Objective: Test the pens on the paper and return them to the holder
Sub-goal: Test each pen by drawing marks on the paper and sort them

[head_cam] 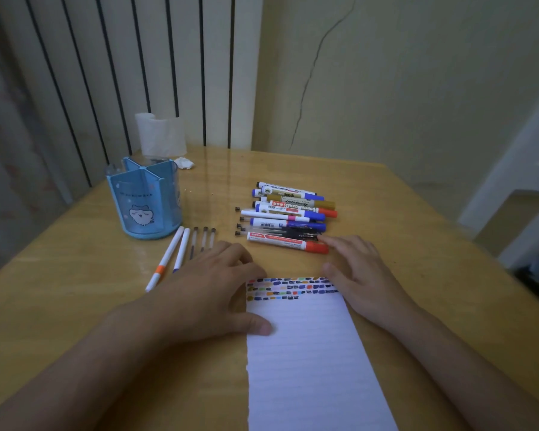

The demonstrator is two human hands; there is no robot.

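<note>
1. Two bare hands flank the top of the white lined paper strip (302, 353), which runs lengthwise away from the viewer on the glossy yellow wooden table (417, 213). The placing looks meant to keep the sheet from sliding.
2. The left hand (212, 290) lies flat with loosely spread fingers, its thumb pressing the paper's left edge; it grips nothing.
3. The right hand (358, 275) is also open and empty. It rests just beside the paper's right edge, its forefinger reaching toward the nearest red-capped white marker (288, 241). Whether it touches the cap I cannot tell.
4. Rows of small coloured test swatches (290, 287) fill the paper's far end, leaving most of the sheet blank for further trials.
5. Beyond the hands, the untested-looking pile of capped markers and gel pens (288, 209) lies in a neat side-by-side stack, within easy reach of the right hand.
6. Left of it, two white slim pens and three clear refills (187, 247) lie in a row near the blue divided plastic holder (143, 200), probably sorted apart from the pile.
7. The holder stands upright; no pens show above its rim.
8. Farthest back stand a white tissue roll (161, 133) and a crumpled white scrap (184, 163).
</note>
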